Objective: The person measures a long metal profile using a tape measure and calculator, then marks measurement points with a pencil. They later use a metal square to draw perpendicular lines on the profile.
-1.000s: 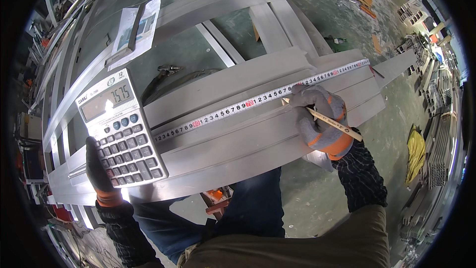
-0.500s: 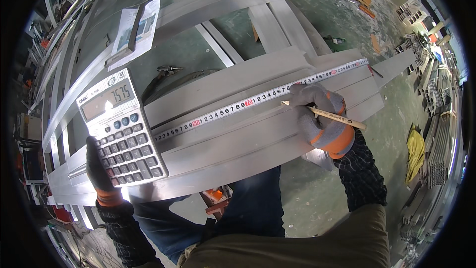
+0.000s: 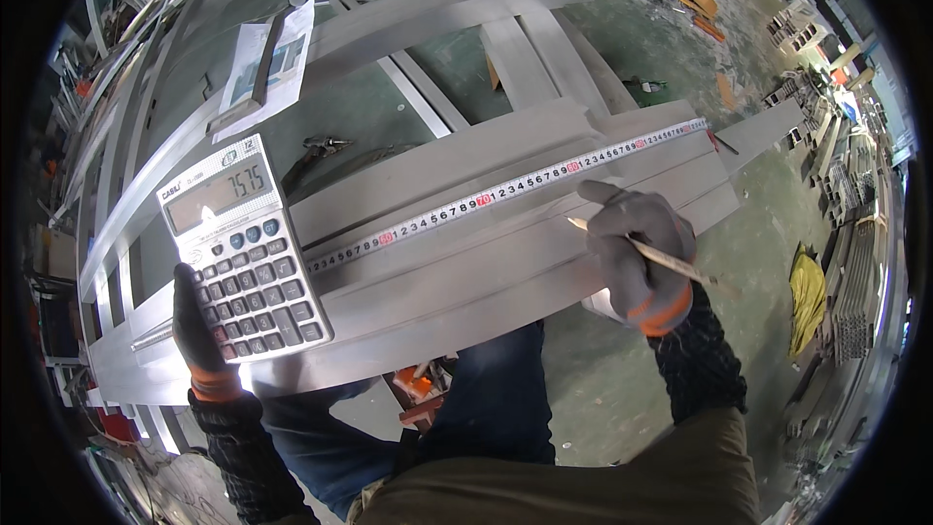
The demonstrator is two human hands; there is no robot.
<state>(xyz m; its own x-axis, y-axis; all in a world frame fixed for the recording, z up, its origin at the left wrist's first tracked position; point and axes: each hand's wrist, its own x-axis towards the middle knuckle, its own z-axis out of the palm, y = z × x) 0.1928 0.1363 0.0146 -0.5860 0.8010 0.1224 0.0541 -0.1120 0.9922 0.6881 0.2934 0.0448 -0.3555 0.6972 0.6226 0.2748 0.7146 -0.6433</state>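
1. Just beyond the right hand (image 3: 637, 258): a tape measure (image 3: 505, 190) laid flat along a long metal profile (image 3: 457, 272), long axis slanting from near the left hand up and away past the right.
2. Right hand gloved, closed on a pencil (image 3: 646, 255); pencil tip pointing leftward at the profile face just below the tape, very close to the metal, contact impossible to confirm.
3. Left hand (image 3: 199, 331) gloved, gripping a grey calculator (image 3: 243, 248) from its lower left edge, display tilted up toward the face, held over the profile's near end.
4. Nearer to the tape's markings: the right hand, almost at the tape's edge; the left well apart, toward the tape's lower-numbered stretch.
5. Farther out past both hands: a sheet of paper (image 3: 264, 63) on another beam, more metal bars (image 3: 544, 58) crossing over a green floor (image 3: 632, 49).
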